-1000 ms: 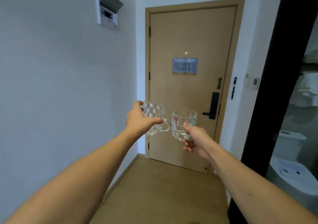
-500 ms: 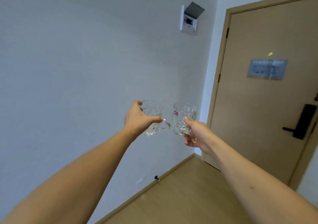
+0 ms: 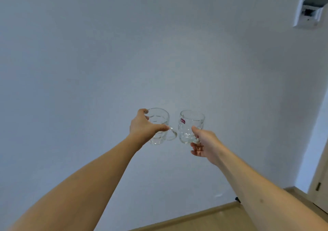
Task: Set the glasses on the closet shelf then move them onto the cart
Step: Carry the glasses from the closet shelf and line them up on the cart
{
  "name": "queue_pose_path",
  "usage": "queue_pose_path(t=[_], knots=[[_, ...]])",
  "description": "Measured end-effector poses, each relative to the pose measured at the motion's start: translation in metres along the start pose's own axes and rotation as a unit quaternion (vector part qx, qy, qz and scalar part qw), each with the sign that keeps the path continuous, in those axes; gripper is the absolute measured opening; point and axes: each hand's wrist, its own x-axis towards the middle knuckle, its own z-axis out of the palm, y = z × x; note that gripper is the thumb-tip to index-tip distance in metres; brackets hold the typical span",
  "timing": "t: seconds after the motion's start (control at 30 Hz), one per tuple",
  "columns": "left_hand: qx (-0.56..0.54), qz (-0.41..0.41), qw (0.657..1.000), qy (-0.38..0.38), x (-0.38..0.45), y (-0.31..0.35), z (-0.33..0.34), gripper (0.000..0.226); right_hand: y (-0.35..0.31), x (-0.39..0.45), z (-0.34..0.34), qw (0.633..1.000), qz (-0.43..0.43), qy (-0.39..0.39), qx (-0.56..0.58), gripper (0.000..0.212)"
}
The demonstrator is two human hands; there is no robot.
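Pale grey wall [image 3: 88,62] fills nearly the whole view, with a strip of wooden floor [image 3: 204,220] at the near bottom, a white wall box [image 3: 308,13] with a raised grey flap at the far upper right, and a door edge [image 3: 319,186] at the right. Both bare arms reach forward, and each hand carries one clear glass mug in the air in front of the wall. The left hand [image 3: 142,127] wraps its thumb and fingers round the body of the left mug [image 3: 158,126], whose handle points right toward the other mug. The right hand [image 3: 204,142] holds the right mug [image 3: 190,126], which bears a small red label, with the thumb pressed on its near side; whether the fingers pass through its handle cannot be told. The mugs are upright, near each other, and apart by a narrow gap. No closet shelf and no cart is in view, so I judge the step in hand to be carrying the mugs toward the shelf, with both placements yet to do. To do it well, the mugs should be kept level and held a little further apart, since the left handle is close enough to knock the right mug. Smooth glass can slip, so a firm wrap matters. At the shelf, each base should go down flat, one mug at a time.
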Motion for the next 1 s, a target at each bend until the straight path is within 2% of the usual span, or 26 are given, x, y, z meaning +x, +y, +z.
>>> queue_pose_path(t=[0.23, 0.5, 0.77, 0.9, 1.0], knots=[[0.044, -0.042, 0.992, 0.108, 0.000, -0.064, -0.159, 0.101, 0.004, -0.015, 0.168, 0.993, 0.009, -0.112, -0.027, 0.026], [0.086, -0.087, 0.966, 0.227, -0.029, -0.130, -0.327, 0.102, 0.018, -0.053, 0.352, 0.967, 0.005, -0.248, -0.053, 0.027], [0.106, -0.163, 0.918, 0.345, -0.082, -0.191, -0.465, 0.104, 0.041, -0.116, 0.511, 0.916, 0.010, -0.387, -0.100, 0.026], [0.123, -0.192, 0.894, 0.385, -0.108, -0.220, -0.518, 0.116, 0.051, -0.144, 0.584, 0.886, 0.016, -0.449, -0.114, 0.026], [0.133, -0.214, 0.874, 0.416, -0.124, -0.243, -0.561, 0.113, 0.060, -0.164, 0.644, 0.862, 0.014, -0.492, -0.121, 0.026]])
